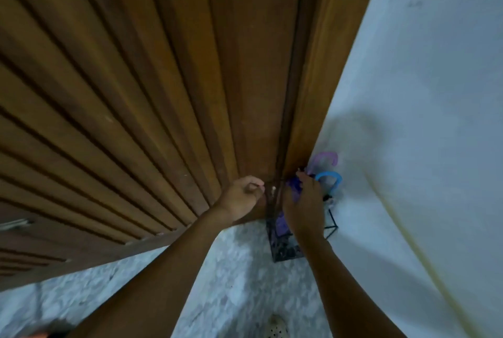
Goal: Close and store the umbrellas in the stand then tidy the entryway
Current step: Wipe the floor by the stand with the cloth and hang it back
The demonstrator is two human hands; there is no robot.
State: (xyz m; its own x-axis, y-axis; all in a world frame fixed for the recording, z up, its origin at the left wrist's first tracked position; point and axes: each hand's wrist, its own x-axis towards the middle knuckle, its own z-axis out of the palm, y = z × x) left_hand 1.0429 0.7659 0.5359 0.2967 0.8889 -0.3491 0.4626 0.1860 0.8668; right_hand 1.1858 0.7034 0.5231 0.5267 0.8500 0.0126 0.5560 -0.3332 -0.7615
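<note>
Right hand (pixel 302 201) is gripping, half hiding, the purple umbrella (pixel 281 224) standing handle-up in the stand (pixel 285 253); whether the curled left hand (pixel 241 197) is holding anything, I cannot tell.

You have open floor (pixel 231 269) before the stand (pixel 283 253); the door (pixel 136 92) and wall (pixel 422 147) close it in on two sides.

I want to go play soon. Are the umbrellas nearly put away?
Nearly. Done: the lilac-handled umbrella and blue-handled umbrella sit in the black stand. In hand: the right hand grips purple fabric; the left hand curls beside it, hold unclear. Left: tidying the entryway floor.
</note>
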